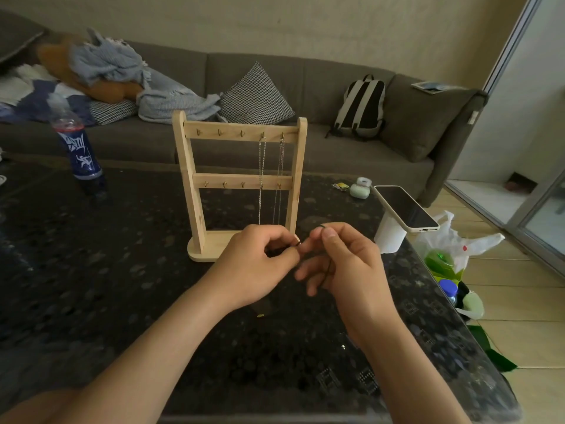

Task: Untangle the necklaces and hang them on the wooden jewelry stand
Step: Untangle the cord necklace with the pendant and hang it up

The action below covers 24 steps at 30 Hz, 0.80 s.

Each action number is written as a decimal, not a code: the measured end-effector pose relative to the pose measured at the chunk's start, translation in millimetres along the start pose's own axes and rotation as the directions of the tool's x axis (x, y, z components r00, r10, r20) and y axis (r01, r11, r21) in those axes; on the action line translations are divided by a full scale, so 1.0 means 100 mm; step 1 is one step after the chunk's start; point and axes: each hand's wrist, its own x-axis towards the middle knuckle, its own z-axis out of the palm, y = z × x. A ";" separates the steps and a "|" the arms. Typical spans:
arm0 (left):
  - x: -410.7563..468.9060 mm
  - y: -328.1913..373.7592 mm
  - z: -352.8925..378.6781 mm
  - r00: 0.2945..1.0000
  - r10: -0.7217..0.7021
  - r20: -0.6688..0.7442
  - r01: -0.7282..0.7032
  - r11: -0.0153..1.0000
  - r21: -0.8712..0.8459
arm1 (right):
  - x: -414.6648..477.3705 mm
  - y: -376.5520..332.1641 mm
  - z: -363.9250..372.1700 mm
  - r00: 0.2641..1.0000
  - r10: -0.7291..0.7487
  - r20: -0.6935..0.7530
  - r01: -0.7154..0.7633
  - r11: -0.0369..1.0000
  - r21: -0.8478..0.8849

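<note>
I am sitting at a dark speckled table [128,301]. A wooden stand [241,182] is standing upright on it, just beyond my hands. A blue bottle [80,148] is standing far left, well apart. A phone [405,207] is resting on a white block [389,235] at the right edge, with a pale green case [360,188] lying behind it.

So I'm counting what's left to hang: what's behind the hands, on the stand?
Two chains hang from the two rightmost top hooks of the wooden stand. Their lower ends vanish behind the left hand and right hand, which pinch a dark cord.
</note>
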 end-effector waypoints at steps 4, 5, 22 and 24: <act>0.00 0.04 -0.01 0.999 -0.015 0.040 0.017 0.997 -0.072 | 0.03 0.02 -0.01 0.999 -0.011 -0.049 0.009 0.999 -0.052; 0.00 0.04 -0.01 0.999 -0.021 0.044 0.025 0.996 -0.088 | 0.04 0.02 -0.01 0.998 -0.012 -0.056 0.009 0.998 -0.059; -0.02 -0.01 -0.02 0.992 -0.125 0.023 0.127 0.981 -0.145 | 0.10 0.02 -0.10 0.957 0.134 -0.256 -0.074 0.971 0.229; -0.01 -0.01 -0.04 0.980 -0.198 0.026 0.197 0.942 -0.273 | 0.11 0.04 -0.11 0.922 0.223 -0.317 -0.169 0.967 0.190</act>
